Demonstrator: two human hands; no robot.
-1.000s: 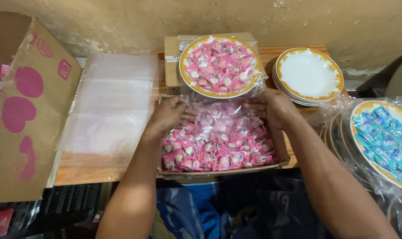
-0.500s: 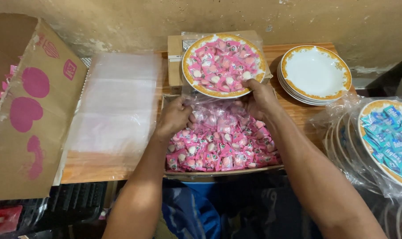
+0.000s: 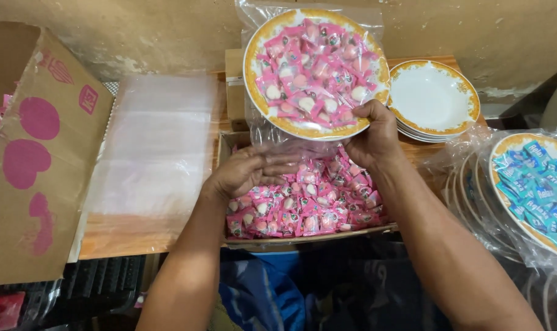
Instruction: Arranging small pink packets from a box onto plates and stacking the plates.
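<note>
Both hands are working at the bagged plate: my right hand (image 3: pixel 372 132) is pinching the near rim of the gold-edged plate of pink sweets (image 3: pixel 315 70) through its clear plastic bag (image 3: pixel 272 132), fingers clamped on it and tipping it up above the table, while my left hand (image 3: pixel 254 171) is lying loosely curled just under the bag's slack open end, fingers partly together, touching the film but not clearly gripping it.

Biggest worry: I am holding the plate tilted by one edge only. If that pinch is slipping on the slick plastic, I judge the plate could be dropping onto the open cardboard tray of pink sweets (image 3: pixel 303 202) directly below, or striking the stack of empty white plates (image 3: pixel 435 98) just beside it and chipping something.

Next, the sweets are heaped high and leaning toward me. With the bag mouth seemingly open at the low side, they could be sliding off the plate and spilling out past my left hand.

Smaller still, the thin bag is stretching at the rim where my fingers are pressing; it might be tearing there.

Least, my right forearm is passing close to the bagged plate of blue sweets (image 3: pixel 536 190), so a careless elbow could be nudging it.
</note>
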